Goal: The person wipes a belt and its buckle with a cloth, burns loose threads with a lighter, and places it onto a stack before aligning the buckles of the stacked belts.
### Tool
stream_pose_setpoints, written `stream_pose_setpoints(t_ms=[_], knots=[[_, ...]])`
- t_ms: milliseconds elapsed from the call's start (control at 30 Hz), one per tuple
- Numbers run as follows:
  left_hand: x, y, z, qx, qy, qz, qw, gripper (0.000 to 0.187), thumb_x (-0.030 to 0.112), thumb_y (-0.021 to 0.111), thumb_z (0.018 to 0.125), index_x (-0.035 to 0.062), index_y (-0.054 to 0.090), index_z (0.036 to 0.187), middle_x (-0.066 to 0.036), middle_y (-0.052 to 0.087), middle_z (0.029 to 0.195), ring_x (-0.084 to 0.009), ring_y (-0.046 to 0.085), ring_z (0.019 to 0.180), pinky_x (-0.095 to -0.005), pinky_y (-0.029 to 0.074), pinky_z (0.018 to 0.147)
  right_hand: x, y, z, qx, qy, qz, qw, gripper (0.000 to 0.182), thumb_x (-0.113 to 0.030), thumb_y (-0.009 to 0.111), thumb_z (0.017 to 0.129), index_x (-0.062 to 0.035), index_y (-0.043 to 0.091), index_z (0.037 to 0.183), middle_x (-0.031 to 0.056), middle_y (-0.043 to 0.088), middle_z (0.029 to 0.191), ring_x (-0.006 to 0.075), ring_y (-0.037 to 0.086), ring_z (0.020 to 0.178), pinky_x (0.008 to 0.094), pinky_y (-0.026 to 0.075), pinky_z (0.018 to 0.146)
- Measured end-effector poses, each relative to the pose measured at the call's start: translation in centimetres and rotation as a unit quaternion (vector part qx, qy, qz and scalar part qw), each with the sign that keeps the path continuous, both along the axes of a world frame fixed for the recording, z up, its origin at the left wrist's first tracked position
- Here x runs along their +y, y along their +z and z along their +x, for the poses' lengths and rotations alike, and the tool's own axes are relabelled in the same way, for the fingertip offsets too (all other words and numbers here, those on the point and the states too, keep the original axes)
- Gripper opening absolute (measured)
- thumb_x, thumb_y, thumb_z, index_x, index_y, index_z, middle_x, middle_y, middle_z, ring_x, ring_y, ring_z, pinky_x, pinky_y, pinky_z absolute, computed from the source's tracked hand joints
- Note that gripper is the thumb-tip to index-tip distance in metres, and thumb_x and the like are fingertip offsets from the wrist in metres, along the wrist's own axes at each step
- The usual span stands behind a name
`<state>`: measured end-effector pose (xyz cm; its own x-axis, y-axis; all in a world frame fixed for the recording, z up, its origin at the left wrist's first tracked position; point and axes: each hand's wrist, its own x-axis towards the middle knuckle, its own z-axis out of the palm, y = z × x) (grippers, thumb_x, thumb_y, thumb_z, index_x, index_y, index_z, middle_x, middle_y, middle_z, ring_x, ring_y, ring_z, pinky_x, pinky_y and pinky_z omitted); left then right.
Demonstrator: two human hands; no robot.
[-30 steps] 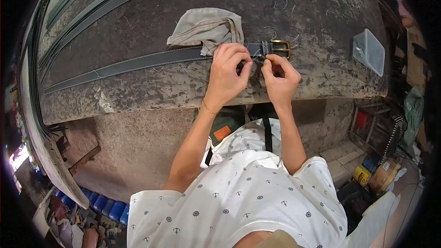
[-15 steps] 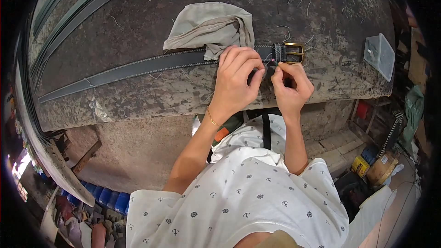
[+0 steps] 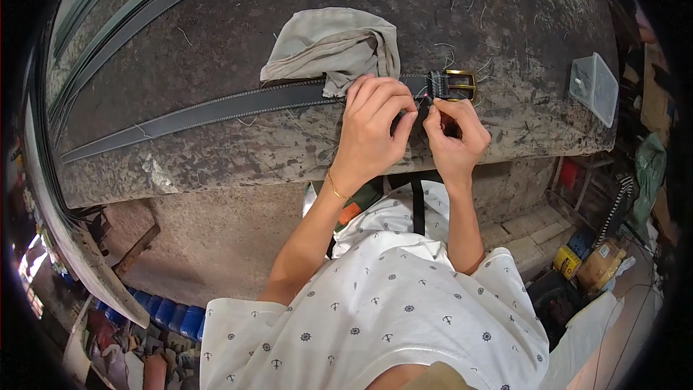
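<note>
A dark leather belt (image 3: 238,109) with pale edge stitching lies across the bench, its pointed end to the left. At its right end are a belt loop (image 3: 435,84) and a brass-coloured buckle (image 3: 471,85). My left hand (image 3: 375,119) rests over the belt's lower edge, fingers curled and thumb near the fingertips; anything between them is hidden. Just below the loop, my right hand (image 3: 459,130) pinches a small dark object (image 3: 429,100) with a reddish point at its tip. A crumpled grey cloth (image 3: 336,40) lies against the belt, touching my left fingers.
The worn dark bench (image 3: 216,43) carries scattered thread ends. A clear plastic box (image 3: 594,90) stands at its right edge. Several dark strips (image 3: 130,32) curve over the left side. Blue containers (image 3: 166,312) and scraps (image 3: 137,361) sit low at the left.
My right hand has shifted very slightly left along the loop with the small dark object. My left hand stays nearly where it was. The view has moved a little.
</note>
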<state>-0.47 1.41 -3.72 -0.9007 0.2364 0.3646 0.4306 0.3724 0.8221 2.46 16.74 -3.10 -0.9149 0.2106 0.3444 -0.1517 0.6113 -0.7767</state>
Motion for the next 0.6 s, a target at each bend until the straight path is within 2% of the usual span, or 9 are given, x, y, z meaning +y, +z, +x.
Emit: stream_pose_setpoints(t_ms=[367, 433, 600], knots=[[0.07, 0.04, 0.06, 0.006, 0.001, 0.002, 1.0, 0.016, 0.001, 0.072, 0.074, 0.0047, 0.061, 0.085, -0.007, 0.062, 0.095, -0.0281, 0.059, 0.101, -0.0478, 0.041, 0.1, 0.05, 0.21, 0.03, -0.001, 0.002, -0.014, 1.0, 0.017, 0.009, 0.071, 0.072, 0.0022, 0.068, 0.086, 0.0079, 0.061, 0.069, 0.0156, 0.055, 0.057, 0.0273, 0.044, 0.052], [0.08, 0.12, 0.05, 0.016, 0.004, -0.002, 1.0, 0.017, -0.001, 0.073, 0.073, 0.0029, 0.062, 0.085, -0.008, 0.064, 0.095, -0.0296, 0.06, 0.097, -0.0434, 0.043, 0.094, 0.07, 0.27, 0.05, -0.001, 0.001, -0.01, 1.0, 0.016, 0.008, 0.071, 0.072, 0.0022, 0.068, 0.087, 0.0078, 0.061, 0.069, 0.0154, 0.055, 0.057, 0.0271, 0.044, 0.052], [-0.01, 0.27, 0.09, -0.012, 0.013, 0.048, 0.999, 0.015, -0.002, 0.072, 0.076, 0.0011, 0.061, 0.086, -0.01, 0.064, 0.095, -0.0298, 0.06, 0.095, -0.0408, 0.044, 0.092, 0.17, 0.13, 0.23, 0.013, 0.001, -0.01, 1.0, 0.015, 0.007, 0.07, 0.074, 0.0024, 0.068, 0.088, 0.0074, 0.06, 0.069, 0.0144, 0.055, 0.056, 0.0264, 0.044, 0.052]])
